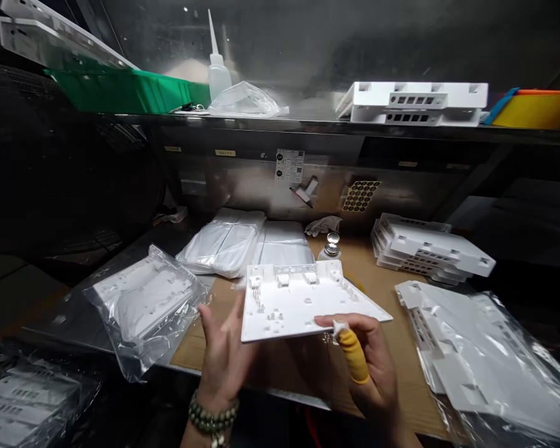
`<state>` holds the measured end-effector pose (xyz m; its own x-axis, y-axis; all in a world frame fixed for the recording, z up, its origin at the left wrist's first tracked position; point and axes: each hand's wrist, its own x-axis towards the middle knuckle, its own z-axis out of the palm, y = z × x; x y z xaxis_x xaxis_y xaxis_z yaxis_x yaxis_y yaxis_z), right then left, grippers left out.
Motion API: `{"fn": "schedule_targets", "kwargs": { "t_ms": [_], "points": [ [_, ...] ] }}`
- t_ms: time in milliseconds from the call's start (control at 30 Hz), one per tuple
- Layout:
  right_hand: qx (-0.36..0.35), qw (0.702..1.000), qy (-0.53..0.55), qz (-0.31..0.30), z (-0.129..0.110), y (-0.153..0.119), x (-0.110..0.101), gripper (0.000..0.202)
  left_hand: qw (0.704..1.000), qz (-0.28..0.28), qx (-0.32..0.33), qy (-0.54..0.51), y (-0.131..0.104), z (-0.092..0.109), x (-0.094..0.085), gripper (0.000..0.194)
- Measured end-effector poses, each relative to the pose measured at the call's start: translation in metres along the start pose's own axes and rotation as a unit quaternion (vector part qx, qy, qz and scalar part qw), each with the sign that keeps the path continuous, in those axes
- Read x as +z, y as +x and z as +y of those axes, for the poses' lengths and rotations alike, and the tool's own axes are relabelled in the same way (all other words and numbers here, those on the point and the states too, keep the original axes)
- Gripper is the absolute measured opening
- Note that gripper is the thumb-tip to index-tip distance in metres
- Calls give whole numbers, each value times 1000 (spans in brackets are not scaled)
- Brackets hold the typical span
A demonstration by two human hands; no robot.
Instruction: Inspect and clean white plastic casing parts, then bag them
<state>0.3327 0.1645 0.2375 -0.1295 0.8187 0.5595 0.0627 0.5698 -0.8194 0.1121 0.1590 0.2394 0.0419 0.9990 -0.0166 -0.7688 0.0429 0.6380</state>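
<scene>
A white moulded plastic housing panel is held up over the cardboard-covered bench, its ribbed inner side with clips and posts facing me. My right hand grips its near edge toward the right, and a yellow finger cover is on the thumb. At the panel's left edge is my left hand, palm up with the thumb spread wide; some fingertips are hidden behind the panel. A beaded bracelet circles the left wrist. To the left, a similar white part in a clear plastic bag lies on the bench.
Flat plastic bags lie behind the panel, beside a pump-top bottle. White housings are stacked at right, with bagged ones nearer. The shelf above carries a green bin, a squeeze bottle and more housings.
</scene>
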Motion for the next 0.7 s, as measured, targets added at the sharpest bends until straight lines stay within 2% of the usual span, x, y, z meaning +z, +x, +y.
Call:
{"fn": "schedule_targets", "kwargs": {
  "t_ms": [67, 133, 167, 267, 333, 400, 533, 633, 700],
  "points": [
    [-4, 999, 4, -38, 1, -10, 0, 25, 987, -67, -107, -100, 5, 6, 6, 88],
    [25, 998, 17, -64, 0, -19, -1, 24, 973, -87, -155, -144, 9, 11, 12, 66],
    [49, 996, 31, -65, -2, -23, -2, 23, 969, -82, -168, -161, 11, 14, 15, 62],
    [93, 994, 53, -35, -12, -27, -4, 19, 962, -18, -181, -206, 13, 17, 24, 62],
    [64, 997, 0, -39, -22, -24, -4, 16, 955, 36, -183, -229, 12, 16, 30, 61],
    [17, 995, -70, -70, -32, -20, 3, 18, 949, 78, -185, -244, 11, 14, 38, 60],
    [-17, 987, -97, -130, -48, -17, 31, 30, 944, 112, -185, -247, 7, 12, 56, 58],
    [-17, 987, -97, -128, -52, -20, 49, 25, 945, 123, -175, -246, 4, 12, 64, 57],
    [-18, 984, -109, -137, -52, -20, 51, 19, 945, 125, -173, -249, 2, 12, 64, 57]
  ]
}}
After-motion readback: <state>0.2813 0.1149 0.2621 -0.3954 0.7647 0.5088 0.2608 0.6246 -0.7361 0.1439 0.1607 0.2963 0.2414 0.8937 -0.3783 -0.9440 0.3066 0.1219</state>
